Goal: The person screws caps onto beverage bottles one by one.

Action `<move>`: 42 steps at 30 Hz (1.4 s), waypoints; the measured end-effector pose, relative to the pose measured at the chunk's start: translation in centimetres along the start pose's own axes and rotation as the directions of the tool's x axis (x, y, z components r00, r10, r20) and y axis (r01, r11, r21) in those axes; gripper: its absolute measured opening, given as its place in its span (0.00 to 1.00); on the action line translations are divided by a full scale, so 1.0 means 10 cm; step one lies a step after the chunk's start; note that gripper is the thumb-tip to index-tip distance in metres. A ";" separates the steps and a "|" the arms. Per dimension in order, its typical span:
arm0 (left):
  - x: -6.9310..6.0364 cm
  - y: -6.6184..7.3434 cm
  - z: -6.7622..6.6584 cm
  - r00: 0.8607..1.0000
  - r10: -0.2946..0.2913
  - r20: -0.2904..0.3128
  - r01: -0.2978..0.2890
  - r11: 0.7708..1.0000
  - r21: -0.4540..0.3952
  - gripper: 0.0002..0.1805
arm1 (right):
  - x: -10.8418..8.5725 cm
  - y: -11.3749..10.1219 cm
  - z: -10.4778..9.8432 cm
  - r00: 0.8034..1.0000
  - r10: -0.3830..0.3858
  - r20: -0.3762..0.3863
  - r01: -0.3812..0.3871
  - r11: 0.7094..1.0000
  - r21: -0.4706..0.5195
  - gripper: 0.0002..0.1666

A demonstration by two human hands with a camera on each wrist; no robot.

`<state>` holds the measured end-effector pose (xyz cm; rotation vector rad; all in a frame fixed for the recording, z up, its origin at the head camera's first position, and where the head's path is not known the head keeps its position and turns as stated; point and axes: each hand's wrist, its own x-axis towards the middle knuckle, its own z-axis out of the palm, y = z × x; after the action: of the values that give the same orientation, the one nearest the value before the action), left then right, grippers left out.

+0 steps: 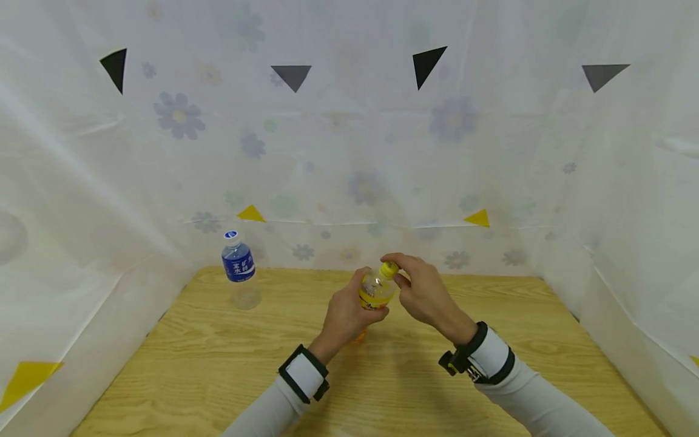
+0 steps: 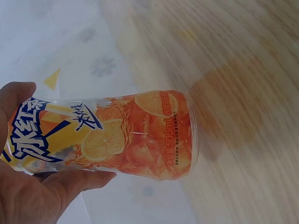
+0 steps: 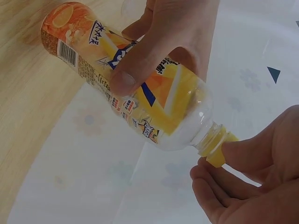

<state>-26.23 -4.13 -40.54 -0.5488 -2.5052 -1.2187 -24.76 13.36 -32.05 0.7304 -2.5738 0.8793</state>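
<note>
My left hand (image 1: 348, 312) grips a clear bottle (image 1: 377, 290) with an orange and yellow label around its body. In the left wrist view the bottle (image 2: 135, 135) shows its orange base over the wood, with the left hand (image 2: 37, 191) round its upper part. Thumb and fingers of my right hand (image 1: 428, 295) pinch the yellow cap (image 1: 389, 269). The right wrist view shows the cap (image 3: 218, 148) at the bottle's neck, tilted there, between the right hand's (image 3: 257, 172) thumb and fingers; whether it is loose I cannot tell.
A second clear bottle (image 1: 238, 264) with a blue label and white cap stands upright at the back left of the wooden table (image 1: 218, 364). Pale flowered sheeting (image 1: 349, 152) with black, grey and yellow triangles hangs behind the table and along both sides.
</note>
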 end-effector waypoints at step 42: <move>-0.01 0.00 0.00 1.000 -0.009 0.001 0.009 1.000 -0.006 0.41 | 0.03 0.14 0.11 0.985 0.003 -0.174 -0.009 1.000 -0.029 0.17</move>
<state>-26.17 -4.17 -40.60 -0.5394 -2.5085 -1.2295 -25.90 13.51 -33.41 0.6092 -2.4308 0.8643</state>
